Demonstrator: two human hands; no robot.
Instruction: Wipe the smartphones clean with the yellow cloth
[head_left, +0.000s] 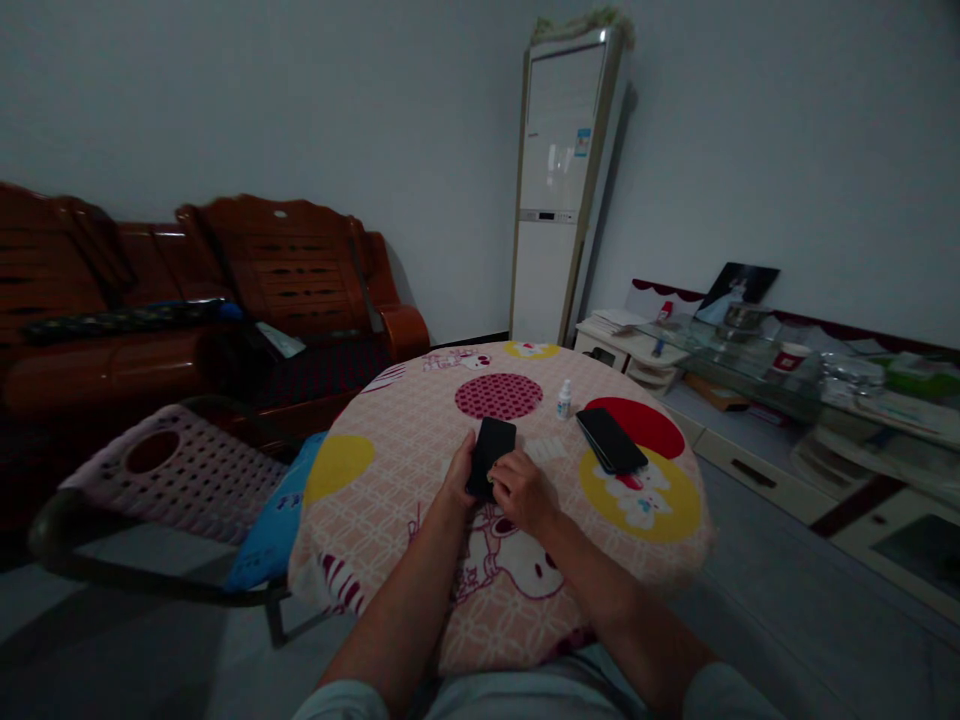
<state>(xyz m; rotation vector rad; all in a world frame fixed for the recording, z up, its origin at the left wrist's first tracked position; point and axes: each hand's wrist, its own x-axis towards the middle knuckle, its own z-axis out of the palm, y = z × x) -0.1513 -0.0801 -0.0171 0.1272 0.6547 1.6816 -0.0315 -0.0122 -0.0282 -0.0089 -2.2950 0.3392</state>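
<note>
Round table, patterned cloth (390, 560) in pink with cartoon figures, yellow and red discs. Wearer sits close, both forearms reaching in over the cloth.

Left hand (458, 472): curled round the left edge of a black phone (493, 440), thumb side along that edge. Phone lies screen side up near the middle of the table, long axis pointing away from the wearer, slightly tilted to the right at its far end.

Right hand (525, 492): over the phone's lower right part, fingers bent inward and bunched close to the screen. Light is dim and the fingertips are small here; I cannot tell whether they pinch something or only press on the glass.

Just right of the phone, beyond the right hand: pale strips (546, 448) lying side by side on the cloth. Beyond them, a small white bottle (564, 402), upright, capped. Farther right, a dark flat case (611, 441) lies at a slant, across the red and yellow discs.

Surroundings: left, a woven chair (180, 465) with a blue bag (271, 525) on it; behind, a carved wooden seat (289, 262). Tall white air conditioner (556, 265) in the corner.
</note>
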